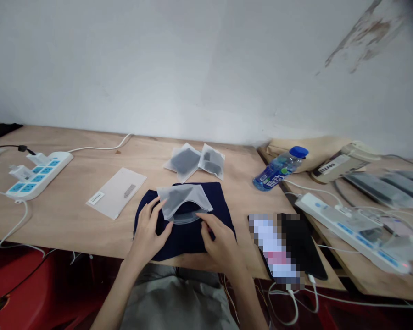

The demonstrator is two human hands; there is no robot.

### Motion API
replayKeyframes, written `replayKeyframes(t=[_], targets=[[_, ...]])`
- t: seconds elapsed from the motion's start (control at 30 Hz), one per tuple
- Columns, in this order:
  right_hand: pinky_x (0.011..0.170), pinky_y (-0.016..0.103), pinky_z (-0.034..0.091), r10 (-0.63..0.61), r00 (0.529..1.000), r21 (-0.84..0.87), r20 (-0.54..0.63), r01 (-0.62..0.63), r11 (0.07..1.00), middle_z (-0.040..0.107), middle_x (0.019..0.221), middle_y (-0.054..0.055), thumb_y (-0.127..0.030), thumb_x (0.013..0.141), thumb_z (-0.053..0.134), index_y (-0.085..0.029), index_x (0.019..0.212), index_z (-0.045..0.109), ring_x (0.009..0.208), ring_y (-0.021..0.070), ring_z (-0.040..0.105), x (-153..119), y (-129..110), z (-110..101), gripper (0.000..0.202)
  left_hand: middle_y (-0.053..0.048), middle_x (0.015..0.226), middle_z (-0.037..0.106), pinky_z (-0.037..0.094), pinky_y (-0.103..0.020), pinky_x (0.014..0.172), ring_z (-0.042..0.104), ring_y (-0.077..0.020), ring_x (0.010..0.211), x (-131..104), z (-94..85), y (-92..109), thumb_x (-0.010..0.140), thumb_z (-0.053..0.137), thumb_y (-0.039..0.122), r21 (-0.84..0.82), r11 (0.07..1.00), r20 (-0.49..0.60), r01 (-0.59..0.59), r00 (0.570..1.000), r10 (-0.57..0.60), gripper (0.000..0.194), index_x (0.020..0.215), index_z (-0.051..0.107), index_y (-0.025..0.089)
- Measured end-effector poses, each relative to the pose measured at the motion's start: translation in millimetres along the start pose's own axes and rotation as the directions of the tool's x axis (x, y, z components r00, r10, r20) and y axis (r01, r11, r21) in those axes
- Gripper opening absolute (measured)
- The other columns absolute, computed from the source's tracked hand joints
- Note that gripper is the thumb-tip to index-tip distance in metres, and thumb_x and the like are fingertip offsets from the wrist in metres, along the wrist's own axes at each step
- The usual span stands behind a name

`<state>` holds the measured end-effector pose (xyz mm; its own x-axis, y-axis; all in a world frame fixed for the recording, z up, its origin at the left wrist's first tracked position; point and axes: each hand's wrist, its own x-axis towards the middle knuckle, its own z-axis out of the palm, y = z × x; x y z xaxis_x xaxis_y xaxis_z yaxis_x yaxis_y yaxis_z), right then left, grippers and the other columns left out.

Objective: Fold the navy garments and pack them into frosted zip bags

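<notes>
A frosted zip bag [186,198] lies on a folded dark navy cloth [223,201], its mouth gaping towards me. My left hand [151,229] holds the bag at its left side, index finger on the edge and thumb by the lower lip. At the right end of the mouth, my right hand [220,238] has its index fingertip on the lip, with the other fingers curled below. What is inside the bag, if anything, I cannot make out. Behind the cloth are two more frosted bags, one with a dark flat item [186,159] inside and another holding dark pieces [212,161].
On the left lie a flat frosted pouch with labels [115,195] and a white power strip [41,174]. To the right are a phone [275,250], a black device [304,247], a blue-capped bottle [278,169], a coffee cup [340,164], and another power strip [351,233] with cables.
</notes>
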<state>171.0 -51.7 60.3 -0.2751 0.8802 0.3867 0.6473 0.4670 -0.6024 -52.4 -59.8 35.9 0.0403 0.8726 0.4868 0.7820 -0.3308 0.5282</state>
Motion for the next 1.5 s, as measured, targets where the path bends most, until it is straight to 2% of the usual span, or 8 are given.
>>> replayKeyframes(t=[0.17,0.3,0.4,0.53,0.63,0.73,0.93,1.5], targets=[[0.072,0.032,0.054,0.156,0.971,-0.222,-0.183,-0.195,0.955,0.067,0.108,0.009,-0.021,0.093,0.045,-0.02,0.12,0.061,0.088,0.0213,0.067,-5.1,23.0,-6.4,0.031,-0.006,0.102,0.058,0.053,-0.038,0.079,0.062,-0.02,0.085,-19.4,-2.1,-1.8,0.09,0.055,0.039,-0.063,0.964,-0.024,0.259,0.965,-0.261,0.032,0.117,0.055,0.023],[0.077,0.034,0.053,0.095,0.987,-0.265,-0.13,-0.127,0.956,0.068,0.109,0.008,-0.023,0.096,0.042,-0.022,0.123,0.059,0.092,0.0224,0.066,5.0,51.0,-4.8,0.033,0.0,0.084,0.055,0.05,-0.03,0.061,0.055,-0.0148,0.065,-21.6,-4.0,8.1,0.091,0.053,0.036,-0.076,0.942,-0.027,0.328,0.943,-0.331,0.021,0.106,0.055,0.022],[0.085,0.035,0.051,0.014,0.998,-0.26,-0.066,-0.031,0.965,0.069,0.107,0.006,-0.023,0.097,0.042,-0.023,0.114,0.062,0.098,0.0222,0.066,10.5,54.2,-7.1,0.027,-0.001,0.084,0.056,0.05,-0.03,0.064,0.058,-0.0162,0.071,-15.8,-7.7,22.1,0.091,0.054,0.031,-0.037,0.968,-0.082,0.247,0.965,-0.25,0.013,0.098,0.056,0.021],[0.08,0.031,0.05,-0.092,0.996,-0.301,-0.011,0.084,0.95,0.071,0.1,0.006,-0.018,0.097,0.041,-0.023,0.106,0.064,0.092,0.0204,0.067,12.2,36.1,-9.8,0.025,-0.008,0.108,0.062,0.049,-0.04,0.088,0.061,-0.0224,0.102,-2.5,-1.3,45.1,0.09,0.055,0.021,0.098,0.994,-0.096,-0.039,0.994,0.048,0.016,0.105,0.061,0.022],[0.078,0.029,0.05,-0.148,0.989,-0.288,-0.017,0.137,0.948,0.071,0.096,0.006,-0.017,0.097,0.04,-0.021,0.103,0.066,0.086,0.0185,0.067,11.3,22.5,-6.4,0.026,-0.009,0.127,0.061,0.042,-0.047,0.103,0.057,-0.0248,0.118,10.5,14.5,55.8,0.091,0.054,0.017,0.191,0.955,-0.048,-0.229,0.969,0.242,0.027,0.116,0.062,0.023],[0.078,0.028,0.05,-0.152,0.988,-0.268,-0.042,0.135,0.954,0.071,0.095,0.006,-0.016,0.097,0.04,-0.021,0.102,0.067,0.086,0.0174,0.067,9.2,18.6,1.0,0.028,-0.006,0.123,0.066,0.034,-0.051,0.112,0.058,-0.0248,0.12,22.8,30.1,56.0,0.093,0.053,0.019,0.197,0.923,-0.011,-0.33,0.941,0.338,0.024,0.114,0.065,0.024],[0.076,0.028,0.052,-0.123,0.99,-0.223,-0.068,0.105,0.969,0.071,0.091,0.006,-0.015,0.097,0.038,-0.022,0.104,0.069,0.083,0.0172,0.067,6.3,26.3,9.5,0.033,-0.002,0.109,0.073,0.024,-0.056,0.118,0.059,-0.0232,0.122,32.1,36.6,45.9,0.094,0.053,0.018,0.123,0.918,-0.002,-0.376,0.925,0.379,0.019,0.104,0.069,0.024],[0.075,0.027,0.049,-0.136,0.961,-0.226,-0.241,0.08,0.971,0.07,0.089,0.003,-0.016,0.095,0.043,-0.023,0.092,0.066,0.08,0.0166,0.066,20.0,16.9,-12.5,0.025,-0.003,0.116,0.072,0.015,-0.06,0.117,0.055,-0.0265,0.127,34.9,12.4,26.6,0.093,0.056,0.016,0.18,0.917,-0.117,-0.355,0.918,0.378,0.02,0.107,0.067,0.024]])
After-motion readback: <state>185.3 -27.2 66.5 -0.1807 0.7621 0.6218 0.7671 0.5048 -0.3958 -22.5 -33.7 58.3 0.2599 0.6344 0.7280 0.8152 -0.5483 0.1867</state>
